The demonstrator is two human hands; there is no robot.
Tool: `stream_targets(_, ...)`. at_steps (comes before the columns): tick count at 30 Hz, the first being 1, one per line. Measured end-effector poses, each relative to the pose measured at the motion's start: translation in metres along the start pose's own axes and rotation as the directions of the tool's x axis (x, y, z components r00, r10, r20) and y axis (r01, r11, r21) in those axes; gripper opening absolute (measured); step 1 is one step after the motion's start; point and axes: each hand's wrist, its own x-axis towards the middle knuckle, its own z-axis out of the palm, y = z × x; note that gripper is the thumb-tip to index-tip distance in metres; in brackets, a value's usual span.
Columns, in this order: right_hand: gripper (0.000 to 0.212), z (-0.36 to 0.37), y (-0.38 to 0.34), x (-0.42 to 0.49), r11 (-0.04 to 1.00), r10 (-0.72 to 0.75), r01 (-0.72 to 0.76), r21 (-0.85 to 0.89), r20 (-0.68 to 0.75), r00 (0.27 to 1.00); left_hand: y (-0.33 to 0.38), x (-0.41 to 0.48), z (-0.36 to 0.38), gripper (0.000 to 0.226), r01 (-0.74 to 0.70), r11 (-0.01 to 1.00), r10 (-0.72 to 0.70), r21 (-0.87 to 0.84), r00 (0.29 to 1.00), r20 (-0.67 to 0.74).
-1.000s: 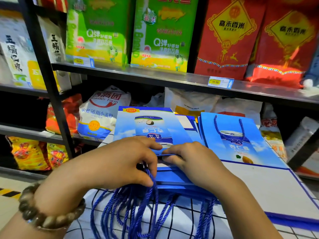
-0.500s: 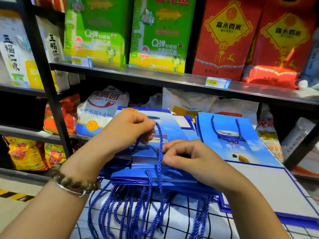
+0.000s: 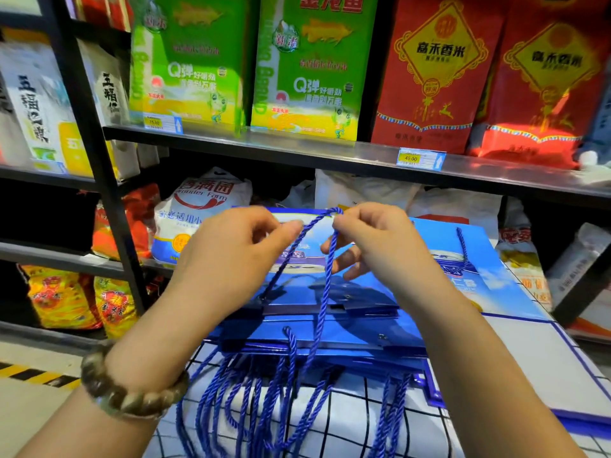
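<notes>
A stack of flat blue paper gift bags [image 3: 330,332] lies on a white surface with a black grid [image 3: 347,421] in front of me. Several blue rope handles [image 3: 258,401] hang from the stack's near edge. One blue rope handle [image 3: 322,266] of the top bag is lifted into a loop above the stack. My left hand [image 3: 231,256] pinches the loop's left strand between thumb and forefinger. My right hand [image 3: 380,242] pinches its right strand near the top, the other fingers loosely curled. A beaded bracelet [image 3: 129,391] circles my left wrist.
Another flat blue bag [image 3: 479,256] lies right of the stack on a large white sheet with blue edging [image 3: 545,365]. Behind stands a metal shelf [image 3: 330,153] with green [image 3: 314,67] and red [image 3: 436,74] rice packs; flour sacks [image 3: 198,206] sit below. A black upright post [image 3: 96,153] rises at left.
Both hands rose from the stack's near edge. They took hold of one rope handle and lifted it into a loop above the top bag.
</notes>
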Motion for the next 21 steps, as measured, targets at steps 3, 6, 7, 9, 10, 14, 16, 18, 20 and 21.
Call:
stream_targets(3,0.02,0.0,-0.006,0.008,0.998,0.024,-0.027,0.065,0.042,0.999,0.013,-0.008,0.006,0.051,0.017,1.0,-0.025,0.025,0.93,0.367)
stream_targets(6,0.021,0.0,-0.004,0.013,0.997,0.043,-0.046,0.054,0.059,0.997,0.016,-0.006,0.018,0.035,0.023,0.998,0.005,-0.056,0.892,0.453)
stream_targets(7,0.02,-0.003,-0.001,0.013,0.999,0.041,-0.041,0.007,0.044,0.998,0.018,-0.004,0.018,0.034,0.085,0.987,-0.016,-0.137,0.896,0.445)
stream_targets(9,0.025,-0.011,0.006,0.01,0.993,0.032,-0.028,-0.117,0.035,0.999,0.021,0.003,0.016,0.029,0.183,0.933,-0.055,-0.309,0.924,0.379)
stream_targets(10,0.029,-0.015,0.01,0.006,0.986,0.041,-0.03,-0.163,0.064,0.997,0.022,0.007,0.014,0.026,0.206,0.903,-0.072,-0.377,0.938,0.339)
stream_targets(14,0.027,-0.023,0.02,-0.012,0.976,0.098,-0.038,-0.213,0.276,0.956,0.024,0.021,0.015,0.023,0.258,0.813,-0.108,-0.521,0.947,0.302)
stream_targets(16,0.021,-0.025,0.025,-0.012,0.975,0.074,-0.015,-0.221,0.261,0.962,0.026,0.024,0.019,0.023,0.268,0.798,-0.103,-0.54,0.943,0.316)
stream_targets(18,0.019,-0.029,0.029,-0.01,0.981,0.06,-0.019,-0.193,0.212,0.975,0.028,0.025,0.023,0.022,0.258,0.79,-0.097,-0.557,0.948,0.302)
stream_targets(20,0.02,-0.034,0.033,-0.008,0.988,0.06,-0.034,-0.15,0.168,0.984,0.026,0.023,0.027,0.016,0.173,0.854,-0.046,-0.49,0.964,0.261)
stream_targets(21,0.021,-0.035,0.034,-0.007,0.991,0.065,-0.046,-0.123,0.155,0.986,0.024,0.019,0.029,0.013,0.099,0.912,0.005,-0.398,0.968,0.252)
